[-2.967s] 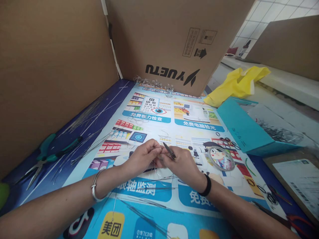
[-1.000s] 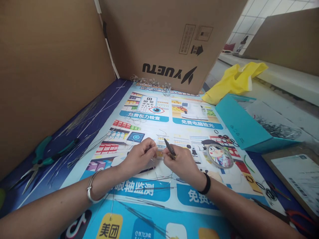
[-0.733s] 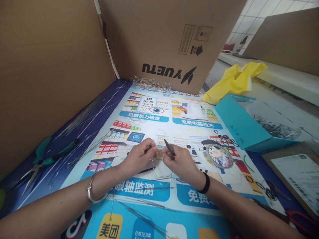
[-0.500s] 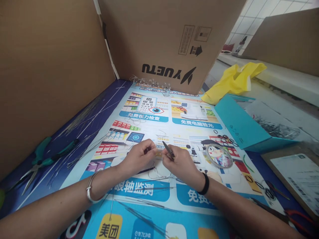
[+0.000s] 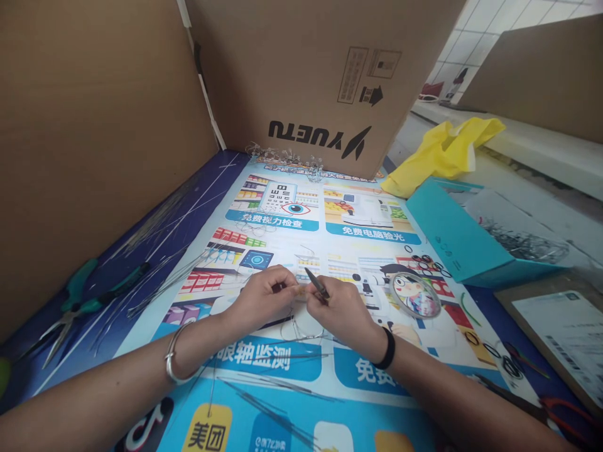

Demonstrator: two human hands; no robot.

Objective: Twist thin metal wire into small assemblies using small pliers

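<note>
Over the printed poster, my left hand and my right hand meet with their fingertips nearly touching. Gripped in the right fist is a slim dark tool with a pointed tip, angled up and left; I cannot tell its exact kind. The left thumb and forefinger are pinched on something tiny, mostly hidden by the fingers. Just below the fingertips a thin wire curves in a loop; whether it reaches the fingers is unclear. Loose straight wires lie nearer my body.
Green-handled pliers lie at left beside bundled wires. A clear round dish, small black rings and a turquoise box of metal pieces sit at right. Cardboard walls stand behind, with wire pieces at their foot.
The dark tool's tip has shifted slightly left, and the fingertips of both hands are a little closer together. Everything else stays in place.
</note>
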